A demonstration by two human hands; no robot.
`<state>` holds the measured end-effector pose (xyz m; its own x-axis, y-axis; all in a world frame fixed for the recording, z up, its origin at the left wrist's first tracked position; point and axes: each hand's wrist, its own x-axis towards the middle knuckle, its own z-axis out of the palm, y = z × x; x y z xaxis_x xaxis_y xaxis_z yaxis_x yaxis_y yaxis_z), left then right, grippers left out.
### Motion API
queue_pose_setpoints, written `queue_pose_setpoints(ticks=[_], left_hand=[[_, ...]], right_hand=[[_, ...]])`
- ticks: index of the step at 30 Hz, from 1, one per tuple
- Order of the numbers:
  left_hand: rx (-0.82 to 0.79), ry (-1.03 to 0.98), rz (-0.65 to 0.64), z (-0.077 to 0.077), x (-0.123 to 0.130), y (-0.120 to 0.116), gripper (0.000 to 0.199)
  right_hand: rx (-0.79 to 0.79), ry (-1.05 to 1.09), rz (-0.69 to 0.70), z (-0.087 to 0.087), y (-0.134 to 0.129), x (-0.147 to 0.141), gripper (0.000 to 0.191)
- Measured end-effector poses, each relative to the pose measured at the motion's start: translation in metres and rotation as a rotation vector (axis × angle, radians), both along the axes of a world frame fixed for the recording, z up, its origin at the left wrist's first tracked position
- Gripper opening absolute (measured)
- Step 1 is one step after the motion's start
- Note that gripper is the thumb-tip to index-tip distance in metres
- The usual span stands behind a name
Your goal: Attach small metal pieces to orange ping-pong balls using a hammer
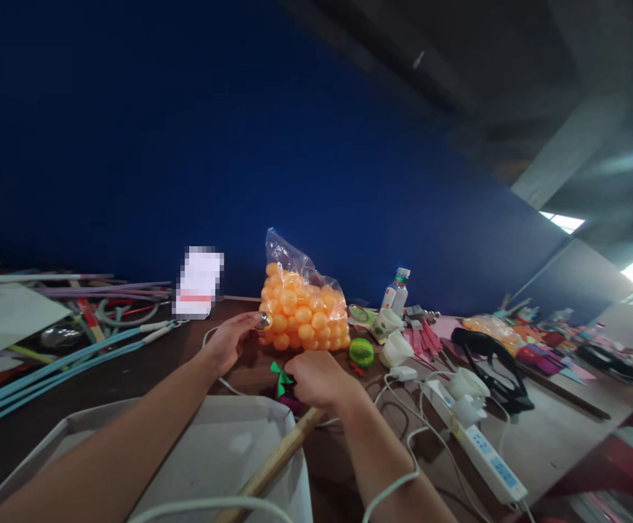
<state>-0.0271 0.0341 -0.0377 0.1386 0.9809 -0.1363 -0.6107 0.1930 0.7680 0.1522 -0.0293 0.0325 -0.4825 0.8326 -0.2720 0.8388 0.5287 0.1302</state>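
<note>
Narrow working room

The left hand (pixel 229 343) pinches a small shiny metal ball (pixel 264 320) — at 11 o'clock of the right hand (pixel 316 376), fingers curled beside a green bow-shaped piece (pixel 281 379); its grasp cannot be told. The clear plastic bag of orange balls (pixel 305 314) stands at 12. Dark brown tabletop (pixel 255 361) separates it from the white bin's edge (pixel 240 404) — at 8.

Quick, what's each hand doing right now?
Left hand: holding small, round, shiny silvery object.
Right hand: curled by bright-green, bow-shaped piece; grip can't be told.
</note>
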Motion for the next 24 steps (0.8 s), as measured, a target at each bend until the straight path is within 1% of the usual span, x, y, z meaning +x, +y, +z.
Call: queue_pose_setpoints(ticks=[5,9,14,18,24], left_hand=[[0.009,0.001,0.006,0.0004,0.0007,0.0004,0.012],[0.012,0.013,0.010,0.0011,0.0006,0.0001,0.011],[0.022,0.012,-0.001,0.0006,0.0004,0.0000,0.011],[0.015,0.008,-0.010,-0.0006,0.0011,0.0008,0.011],[0.010,0.015,-0.007,0.0000,0.0007,0.0003,0.011]], right_hand=[[0.041,0.030,0.010,0.0038,-0.0023,0.0000,0.025],[0.027,0.003,-0.004,0.0052,-0.0022,0.0006,0.022],[0.066,-0.030,-0.009,0.0040,-0.0022,0.0007,0.022],[0.047,-0.070,-0.030,0.0034,-0.0014,0.0000,0.025],[0.025,-0.065,-0.017,0.0004,0.0015,0.0000,0.025]])
